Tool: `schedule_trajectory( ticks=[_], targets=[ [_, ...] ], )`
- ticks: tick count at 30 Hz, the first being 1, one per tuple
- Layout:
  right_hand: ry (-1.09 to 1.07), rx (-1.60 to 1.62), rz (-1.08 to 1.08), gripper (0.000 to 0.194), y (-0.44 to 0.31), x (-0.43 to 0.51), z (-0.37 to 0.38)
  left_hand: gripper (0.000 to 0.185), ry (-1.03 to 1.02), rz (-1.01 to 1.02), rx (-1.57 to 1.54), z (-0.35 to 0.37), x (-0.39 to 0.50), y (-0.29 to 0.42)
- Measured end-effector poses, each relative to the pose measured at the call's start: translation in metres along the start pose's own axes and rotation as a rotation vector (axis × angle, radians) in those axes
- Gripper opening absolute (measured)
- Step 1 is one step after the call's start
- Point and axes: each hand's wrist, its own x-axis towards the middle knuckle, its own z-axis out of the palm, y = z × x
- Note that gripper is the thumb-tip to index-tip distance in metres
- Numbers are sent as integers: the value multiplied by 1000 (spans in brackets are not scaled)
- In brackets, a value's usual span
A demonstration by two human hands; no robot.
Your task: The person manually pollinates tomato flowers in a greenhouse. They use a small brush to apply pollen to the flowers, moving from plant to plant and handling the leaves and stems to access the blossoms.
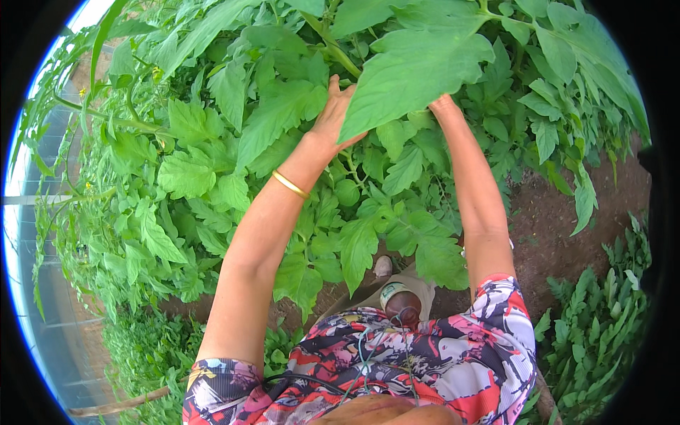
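Note:
Both of my arms reach forward into dense tomato plants. My left hand (337, 109) is beside a thick green tomato stem (342, 57), its fingers partly behind a large leaf (411, 71). A gold-coloured bangle (290, 185) circles the left wrist. My right hand (445, 103) goes under the same leaf; only its back edge near the wrist shows, and its fingers are hidden. Whether either hand grips anything cannot be seen. Below and between the forearms spread lower tomato leaves (366, 234) and a thin side stem (353, 169).
A brown bottle (402, 307) hangs on cords at my waist. Bare soil (563, 234) runs to the right, with more foliage (595, 329) beyond. Yellow flowers (156, 74) and a translucent sheet wall (58, 297) are on the left. A wooden pole (122, 404) lies low left.

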Motion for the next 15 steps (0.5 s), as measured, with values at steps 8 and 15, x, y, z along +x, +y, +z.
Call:
schedule_trajectory(
  ticks=[8, 15],
  targets=[
    [-142, -166, 68, 27, 40, 11, -7, 32, -32, -10, 57, 18, 3, -6],
    [-146, -576, -1, 27, 61, 16, -5, 20, 62, 0, 21, 31, 4, -7]
  ],
)
